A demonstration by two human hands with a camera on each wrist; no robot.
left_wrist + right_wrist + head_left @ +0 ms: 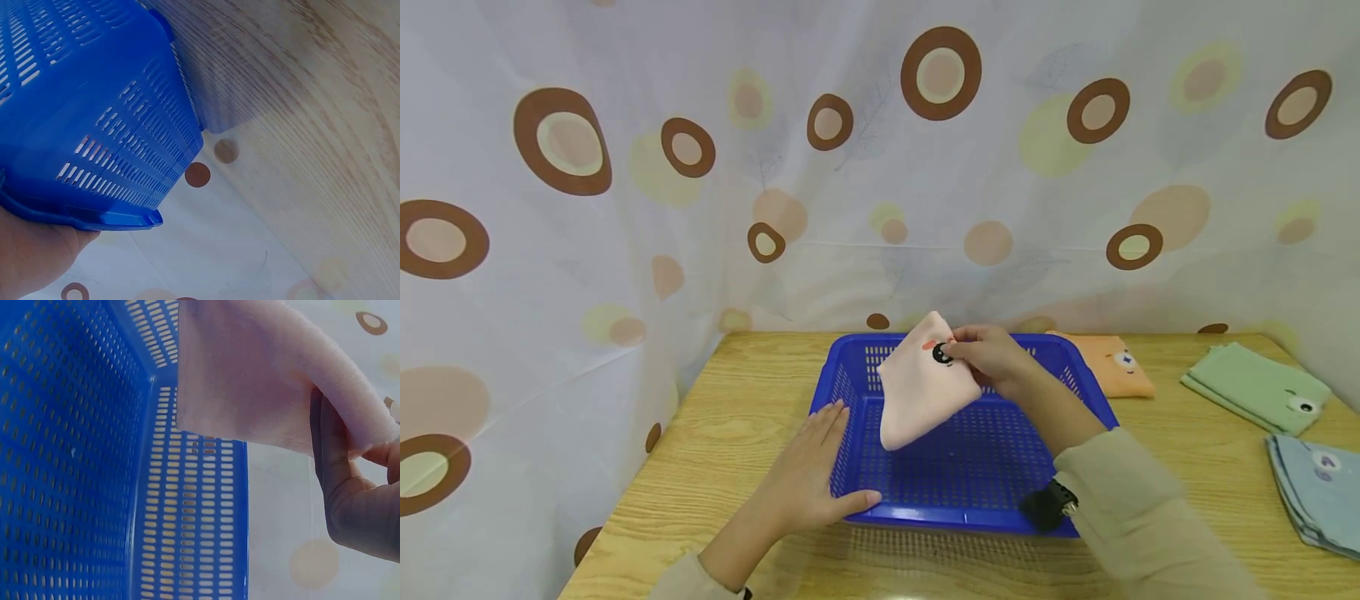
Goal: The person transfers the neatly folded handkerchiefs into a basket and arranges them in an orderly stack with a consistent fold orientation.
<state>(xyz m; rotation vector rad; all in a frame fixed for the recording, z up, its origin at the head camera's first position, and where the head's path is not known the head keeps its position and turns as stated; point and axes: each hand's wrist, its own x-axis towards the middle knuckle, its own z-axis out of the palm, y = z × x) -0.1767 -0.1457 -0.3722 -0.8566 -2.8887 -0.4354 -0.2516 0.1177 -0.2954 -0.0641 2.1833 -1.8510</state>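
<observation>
A folded pale pink towel with a small embroidered face hangs over the blue plastic basket. My right hand pinches the towel by its right edge, thumb on the face side. The right wrist view shows the fingers behind the pink cloth, above the slotted basket wall. At the basket's near left corner my left hand rests on the rim with fingers extended and thumb along the front edge. In the left wrist view, part of that hand lies against the rim.
Right of the basket, an orange towel lies partly behind the rim. Farther right are a folded green towel and a blue towel. All sit on a wooden table, with a patterned curtain behind it.
</observation>
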